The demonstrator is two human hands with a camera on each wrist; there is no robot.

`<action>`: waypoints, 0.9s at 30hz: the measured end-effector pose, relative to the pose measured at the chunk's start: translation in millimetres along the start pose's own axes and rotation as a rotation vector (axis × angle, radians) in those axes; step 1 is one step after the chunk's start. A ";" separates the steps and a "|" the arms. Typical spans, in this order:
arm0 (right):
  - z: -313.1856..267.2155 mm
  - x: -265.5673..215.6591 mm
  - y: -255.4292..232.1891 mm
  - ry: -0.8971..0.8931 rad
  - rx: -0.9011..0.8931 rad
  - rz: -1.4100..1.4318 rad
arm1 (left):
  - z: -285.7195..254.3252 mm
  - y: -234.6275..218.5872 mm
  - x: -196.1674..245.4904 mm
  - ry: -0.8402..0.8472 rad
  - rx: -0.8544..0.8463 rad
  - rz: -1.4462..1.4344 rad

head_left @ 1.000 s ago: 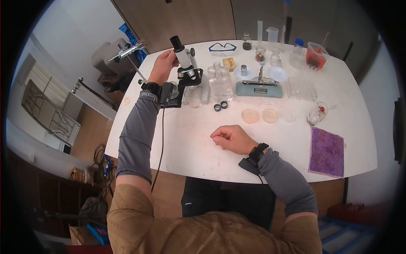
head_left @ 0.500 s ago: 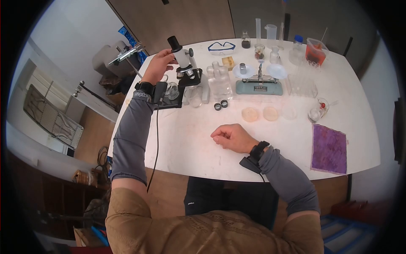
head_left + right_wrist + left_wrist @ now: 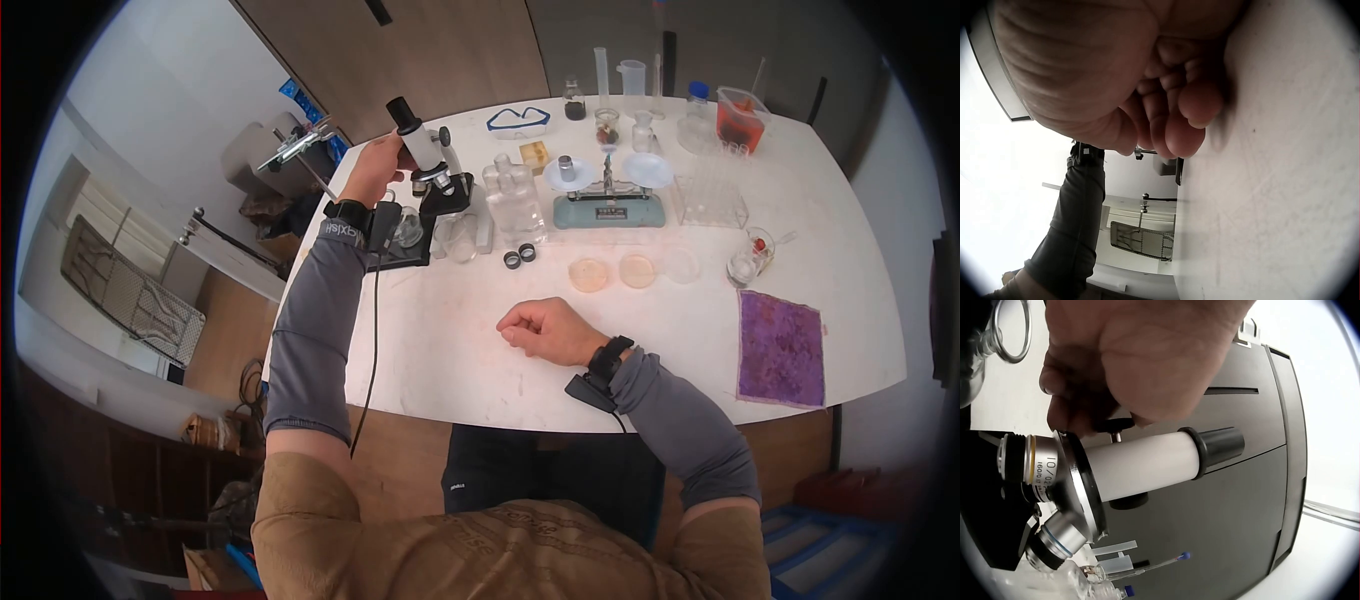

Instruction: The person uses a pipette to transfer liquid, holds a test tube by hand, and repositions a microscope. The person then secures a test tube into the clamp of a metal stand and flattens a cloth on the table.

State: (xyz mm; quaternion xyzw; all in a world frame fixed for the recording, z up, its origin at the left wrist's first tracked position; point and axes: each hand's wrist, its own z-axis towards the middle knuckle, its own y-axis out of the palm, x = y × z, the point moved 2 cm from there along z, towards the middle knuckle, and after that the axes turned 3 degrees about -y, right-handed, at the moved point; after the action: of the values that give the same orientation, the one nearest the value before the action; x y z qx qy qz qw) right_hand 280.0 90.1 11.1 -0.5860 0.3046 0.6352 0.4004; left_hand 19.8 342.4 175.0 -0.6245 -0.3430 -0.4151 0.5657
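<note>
My left hand (image 3: 374,170) is at the left side of a black-and-white microscope (image 3: 425,152) at the table's left. In the left wrist view, its curled thumb and fingers pinch a black focus knob (image 3: 1115,424) beside the white tube (image 3: 1147,464). The fingertips are partly hidden behind the palm. Two objective lenses (image 3: 1045,465) show below the tube. My right hand (image 3: 555,330) rests on the white table (image 3: 450,340) near the front, fingers loosely curled and holding nothing. The petri dishes (image 3: 588,275) lie just beyond it.
A clear bottle-shaped block (image 3: 515,210) stands right of the microscope, with two small black rings (image 3: 520,256) before it. Farther right are a balance (image 3: 610,210), a test tube rack (image 3: 712,205) and a purple cloth (image 3: 780,350). Glassware and safety goggles (image 3: 519,122) line the back.
My left hand drew back slightly from the microscope tube, then came in close against it again. The head view shifted a little; my right hand stayed in place.
</note>
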 end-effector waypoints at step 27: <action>-0.2 -2.3 -1.6 -0.121 0.020 -0.142 | 17.3 0.0 -29.3 0.095 -0.064 -0.324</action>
State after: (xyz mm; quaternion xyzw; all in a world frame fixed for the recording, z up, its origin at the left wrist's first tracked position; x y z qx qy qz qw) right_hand 281.4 90.3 13.5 -0.5626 0.2440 0.6365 0.4678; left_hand 9.7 360.7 148.3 -0.5582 -0.3988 -0.5407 0.4867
